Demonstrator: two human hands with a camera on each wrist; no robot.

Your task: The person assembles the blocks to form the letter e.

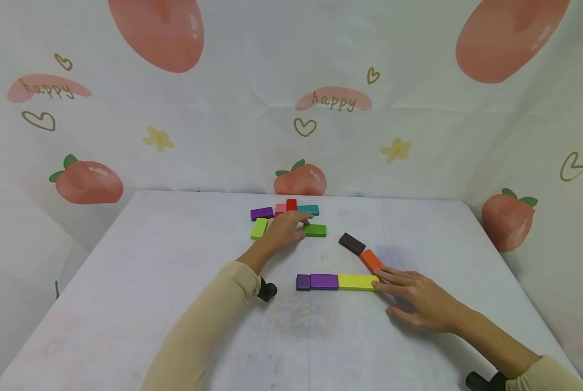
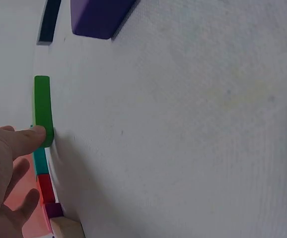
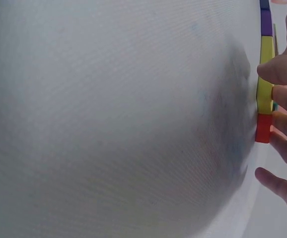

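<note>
My left hand point(image 1: 282, 232) reaches to a loose group of blocks at the back of the table. Its thumb and a finger pinch the left end of a green block point(image 1: 317, 231), which lies flat. In the left wrist view the thumb presses that green block point(image 2: 42, 101). My right hand point(image 1: 420, 298) has its fingers stretched out, fingertips touching the right end of a yellow block point(image 1: 356, 282) and the near end of an orange block point(image 1: 371, 261). A purple block point(image 1: 324, 282) and a short dark purple block point(image 1: 303, 282) continue the row leftward from the yellow one.
A dark brown block point(image 1: 352, 244) lies end to end with the orange one. Around the left hand are a teal block point(image 1: 309, 210), a red block point(image 1: 291, 205), a purple block point(image 1: 262, 214) and a lime block point(image 1: 259, 228). A printed cloth point(image 1: 232, 108) hangs behind the table.
</note>
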